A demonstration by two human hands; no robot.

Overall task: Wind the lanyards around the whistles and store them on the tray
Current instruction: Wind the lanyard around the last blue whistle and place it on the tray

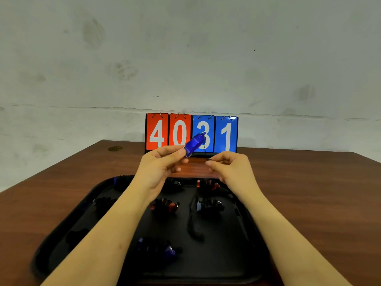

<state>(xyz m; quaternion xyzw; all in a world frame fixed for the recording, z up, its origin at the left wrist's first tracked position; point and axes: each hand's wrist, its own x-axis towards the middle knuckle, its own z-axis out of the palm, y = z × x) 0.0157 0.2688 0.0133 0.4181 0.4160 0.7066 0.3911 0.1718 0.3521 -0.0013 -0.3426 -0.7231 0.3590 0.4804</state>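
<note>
1. Left hand (162,164) raised above the tray (243,250), grip pinched on the mouthpiece end of the blue whistle (194,143), body tilted up and away; probably held so to leave the cord free to circle it
2. Right hand (228,165) level with it, fingertips pinching the thin black lanyard (204,148) that drops from the whistle's far end; apparently kept taut for winding
3. Already on the tray: several wound whistles, among them a red one (165,205) and a blue one (156,247); one dark whistle (208,205) with a loose cord trailing toward the near edge
4. Black tray flat on a brown wood-grain bench (309,182)
5. Behind the hands, a flip scoreboard (191,132) reading 4 0 3 1, red and blue cards
6. Beyond, a pale, stained wall (185,48)
</note>
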